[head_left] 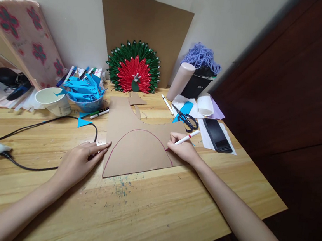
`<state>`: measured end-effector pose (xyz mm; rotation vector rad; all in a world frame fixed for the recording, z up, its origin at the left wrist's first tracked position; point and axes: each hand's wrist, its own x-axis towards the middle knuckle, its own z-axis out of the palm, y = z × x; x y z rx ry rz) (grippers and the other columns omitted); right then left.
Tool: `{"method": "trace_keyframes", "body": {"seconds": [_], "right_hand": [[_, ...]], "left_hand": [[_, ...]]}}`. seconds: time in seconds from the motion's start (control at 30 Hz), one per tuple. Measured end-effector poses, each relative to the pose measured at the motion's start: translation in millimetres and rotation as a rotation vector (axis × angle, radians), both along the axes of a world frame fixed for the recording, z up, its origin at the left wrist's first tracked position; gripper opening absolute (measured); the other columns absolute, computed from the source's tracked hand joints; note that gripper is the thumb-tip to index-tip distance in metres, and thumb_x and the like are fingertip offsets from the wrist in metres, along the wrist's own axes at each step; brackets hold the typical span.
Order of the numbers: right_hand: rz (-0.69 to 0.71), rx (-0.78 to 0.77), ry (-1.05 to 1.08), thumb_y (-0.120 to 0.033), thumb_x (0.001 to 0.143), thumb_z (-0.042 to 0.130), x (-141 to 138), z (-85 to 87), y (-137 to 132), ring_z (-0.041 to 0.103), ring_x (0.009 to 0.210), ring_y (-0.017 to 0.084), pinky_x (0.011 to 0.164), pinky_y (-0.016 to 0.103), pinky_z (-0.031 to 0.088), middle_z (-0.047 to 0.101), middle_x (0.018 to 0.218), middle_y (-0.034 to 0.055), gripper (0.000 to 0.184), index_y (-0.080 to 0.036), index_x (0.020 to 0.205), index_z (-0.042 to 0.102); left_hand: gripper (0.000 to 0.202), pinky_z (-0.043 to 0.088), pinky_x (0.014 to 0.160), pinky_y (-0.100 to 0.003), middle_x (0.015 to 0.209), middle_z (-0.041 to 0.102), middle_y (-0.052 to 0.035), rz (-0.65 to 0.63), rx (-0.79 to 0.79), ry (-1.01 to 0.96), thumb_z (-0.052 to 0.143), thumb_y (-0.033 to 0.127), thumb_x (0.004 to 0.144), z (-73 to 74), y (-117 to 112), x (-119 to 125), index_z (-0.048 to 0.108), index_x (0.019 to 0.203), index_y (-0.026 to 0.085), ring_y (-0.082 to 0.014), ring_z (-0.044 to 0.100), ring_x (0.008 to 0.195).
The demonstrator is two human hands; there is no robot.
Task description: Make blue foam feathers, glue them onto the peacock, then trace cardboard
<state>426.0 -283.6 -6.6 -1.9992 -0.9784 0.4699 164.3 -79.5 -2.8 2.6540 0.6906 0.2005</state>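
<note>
A flat piece of brown cardboard point(141, 153) lies on the wooden table, with a dark red arch drawn across it. My right hand point(183, 148) is closed around a white marker point(187, 137) with a red band, its lower end hidden by my fingers near the right side of the arch. My left hand point(81, 157) rests at the cardboard's left edge, fingers stretched out and the fingertips touching it; it holds nothing. Just beyond the cardboard's curved cut edge lie small cardboard scraps point(137, 99).
Black scissors point(186, 120), a phone point(217, 135) and a grey-pink bottle point(181, 82) are on the right. Behind stands a red-green petal craft point(135, 68) against a cardboard sheet point(144, 20). Leftward are a bowl of blue scraps point(85, 101), a paper cup point(53, 101) and a black cable point(30, 168).
</note>
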Motion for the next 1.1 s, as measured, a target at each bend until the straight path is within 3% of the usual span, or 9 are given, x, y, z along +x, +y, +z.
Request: {"method": "trace_keyframes", "body": {"seconds": [0.33,0.53,0.73,0.93,1.1], "right_hand": [[0.128,-0.071,0.012,-0.016,0.06,0.049,7,1.9,-7,0.031,0.047,0.008,0.045,0.02,0.023,0.03,0.047,-0.0076,0.022,-0.02,0.05,0.029],[0.202,-0.071,0.233,-0.013,0.058,0.046,4,8.7,-10,0.046,0.046,0.01,0.044,0.019,0.027,0.038,0.046,-0.0077,0.02,-0.02,0.051,0.029],[0.276,-0.103,0.203,-0.009,0.058,0.048,8,7.4,-14,0.036,0.043,0.006,0.042,0.019,0.021,0.036,0.046,-0.0082,0.022,-0.019,0.049,0.03],[0.101,0.075,0.352,-0.032,0.077,0.055,8,4.2,-6,0.034,0.038,0.006,0.04,0.019,0.025,0.044,0.043,-0.0083,0.027,-0.02,0.06,0.038],[0.062,0.189,0.286,-0.041,0.074,0.062,-3,-1.0,23,0.039,0.042,0.007,0.042,0.019,0.027,0.049,0.051,-0.0065,0.026,-0.019,0.069,0.051]], "left_hand": [[0.038,0.046,0.072,-0.031,0.089,0.069,-0.0042,-0.001,-0.007,-0.003,0.041,0.044,0.086,0.6,0,1,0.061,0.115,0.03,-0.0212,0.061,0.085],[0.038,0.046,0.073,-0.031,0.094,0.069,-0.0041,0.005,-0.001,0.005,0.041,0.045,0.087,-0.5,0,0,0.06,0.116,0.03,-0.0216,0.061,0.088],[0.037,0.046,0.073,-0.032,0.093,0.07,-0.0041,0.007,0.009,-0.004,0.042,0.043,0.087,-0.8,0,0,0.061,0.115,0.03,-0.0219,0.062,0.088],[0.036,0.046,0.074,-0.031,0.096,0.069,-0.0044,-0.008,-0.015,-0.022,0.041,0.039,0.088,-0.1,0,-1,0.06,0.116,0.029,-0.0212,0.061,0.089],[0.036,0.045,0.073,-0.032,0.097,0.069,-0.0052,-0.001,-0.014,-0.011,0.039,0.037,0.089,0.8,-2,-2,0.06,0.117,0.028,-0.0213,0.06,0.088]]}}
